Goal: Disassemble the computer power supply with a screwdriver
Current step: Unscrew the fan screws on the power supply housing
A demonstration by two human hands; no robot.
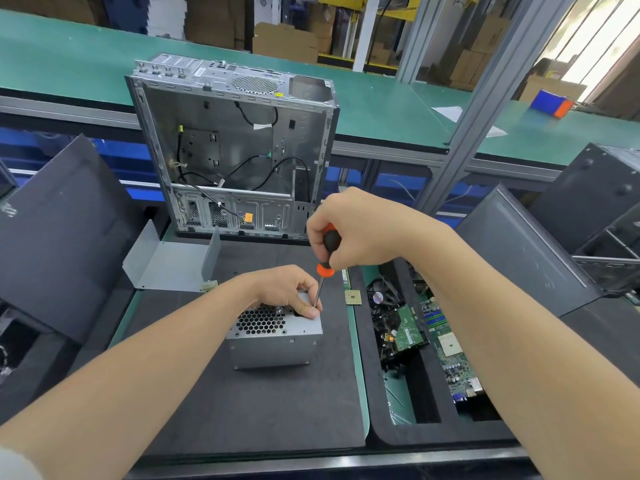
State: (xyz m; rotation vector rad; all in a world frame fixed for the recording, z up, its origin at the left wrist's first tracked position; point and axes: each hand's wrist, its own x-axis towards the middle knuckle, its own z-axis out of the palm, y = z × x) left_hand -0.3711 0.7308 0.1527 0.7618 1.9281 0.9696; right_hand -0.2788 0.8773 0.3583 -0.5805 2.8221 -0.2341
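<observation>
Head view looks down on my two bare arms over a dark mat (242, 403). The power supply (277, 344), a grey metal box with a honeycomb grille on its top face, stands on the mat near the middle of the picture.

My left hand (285, 289) grips the top of the box. Its fingers are curled together over the far edge, and the thumb lies flat on the top face at the box's 1 o'clock corner, right against the tip of the tool.

My right hand (360, 230) sits at 1 o'clock from the box and above it. Its fingers are wrapped tight round the black-and-orange handle of the screwdriver (327, 258). The shaft slants down toward 7 o'clock and ends at that corner beside my left thumb. I cannot tell whether the tip is seated in a screw.

At 12 o'clock from the box an open, gutted computer case (235, 147) stands upright at the far edge of the mat, with loose black cables inside. At 10 o'clock a bent grey metal sheet (169, 265) lies on the mat. At 2 o'clock, just beside the box, a small square processor chip (353, 297) lies at the mat's edge. At 3 o'clock a black tray (384, 434) holds a cooler fan (381, 296), a hard drive (408, 332) with its green board up and a motherboard (453, 358).
</observation>
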